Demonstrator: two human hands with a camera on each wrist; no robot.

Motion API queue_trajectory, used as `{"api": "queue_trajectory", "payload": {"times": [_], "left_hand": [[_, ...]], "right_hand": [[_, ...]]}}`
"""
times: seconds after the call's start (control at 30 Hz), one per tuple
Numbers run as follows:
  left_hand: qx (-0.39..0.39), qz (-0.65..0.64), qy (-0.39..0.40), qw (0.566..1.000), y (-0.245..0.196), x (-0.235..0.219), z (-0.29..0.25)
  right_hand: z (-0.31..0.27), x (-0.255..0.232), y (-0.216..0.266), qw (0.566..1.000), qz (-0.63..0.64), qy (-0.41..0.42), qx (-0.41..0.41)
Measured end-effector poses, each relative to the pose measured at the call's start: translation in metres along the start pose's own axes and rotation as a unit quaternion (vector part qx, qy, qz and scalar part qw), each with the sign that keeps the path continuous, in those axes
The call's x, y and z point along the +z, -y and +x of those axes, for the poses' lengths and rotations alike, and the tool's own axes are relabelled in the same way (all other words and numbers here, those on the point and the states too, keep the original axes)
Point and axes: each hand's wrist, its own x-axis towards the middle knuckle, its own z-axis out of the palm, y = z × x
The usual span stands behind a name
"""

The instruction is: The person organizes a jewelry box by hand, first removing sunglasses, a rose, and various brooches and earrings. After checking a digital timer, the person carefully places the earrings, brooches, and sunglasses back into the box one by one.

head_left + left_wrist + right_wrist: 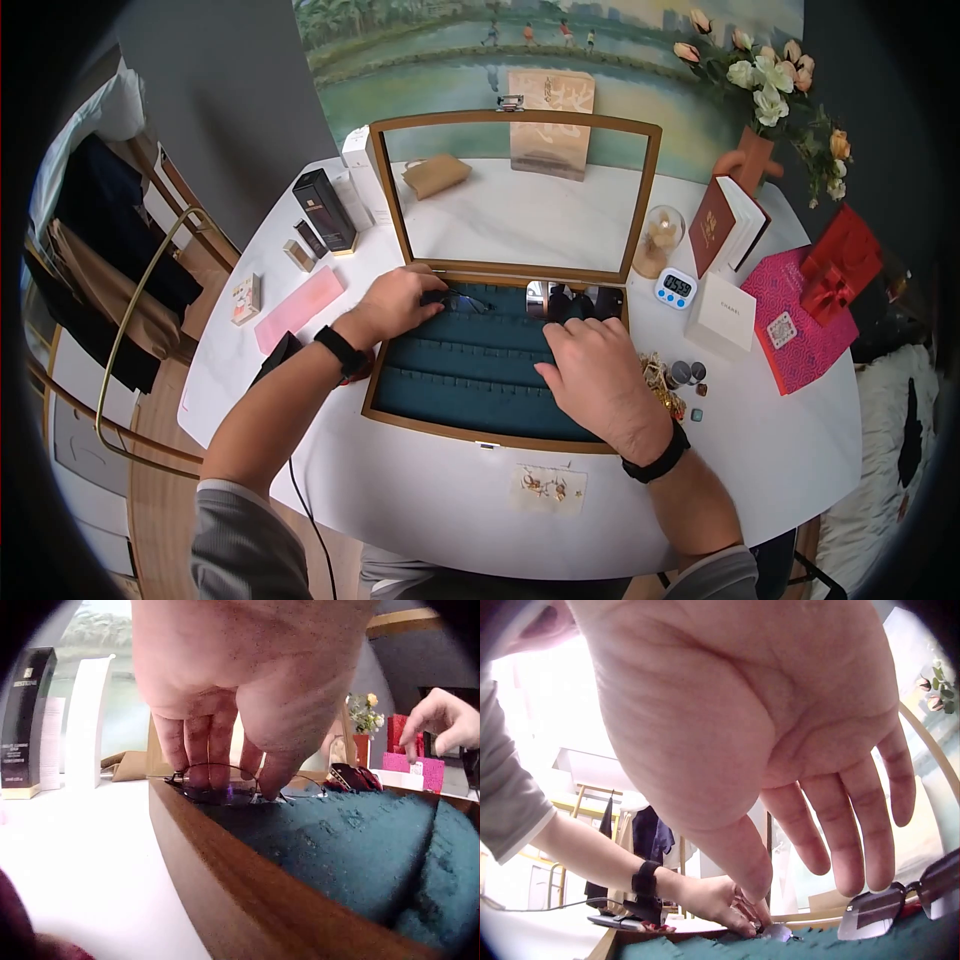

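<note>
White table (430, 500): left hand (395, 303) pinches thin-rimmed glasses (467, 301); right hand (600, 375) hovers unclenched.

And there was the display case (440, 427) on the table (420, 510), eyeglasses (466, 302) in its far left corner, sunglasses (575, 303) far right! Behind the raised lid (648, 200) stood a paper bag (552, 140); over left, cartons (327, 212). To the right came a digital timer (676, 288), a glass dome (660, 243) behind it, jewellery (660, 385) nearer the front. Before the case lay a packet (550, 488).
</note>
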Motion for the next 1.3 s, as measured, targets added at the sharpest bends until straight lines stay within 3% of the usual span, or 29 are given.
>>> {"api": "queue_trajectory", "payload": {"times": [0.17, 0.6, 0.97, 1.3], "left_hand": [[-0.018, 0.079, 0.014, 0.997, -0.015, 0.004, 0.005], [-0.046, 0.048, -0.022, 0.998, -0.019, 0.012, 0.008], [0.017, 0.032, -0.036, 0.999, -0.013, 0.014, 0.008], [0.026, 0.039, -0.038, 0.998, -0.009, 0.014, 0.008]], "right_hand": [[-0.001, 0.0, 0.001, 1.0, -0.005, 0.0, 0.0], [-0.001, -0.001, 0.0, 1.0, -0.009, 0.0, -0.002], [-0.002, -0.002, 0.001, 1.0, -0.009, 0.001, -0.003], [-0.002, -0.005, 0.001, 1.0, 0.002, -0.012, -0.002]]}}
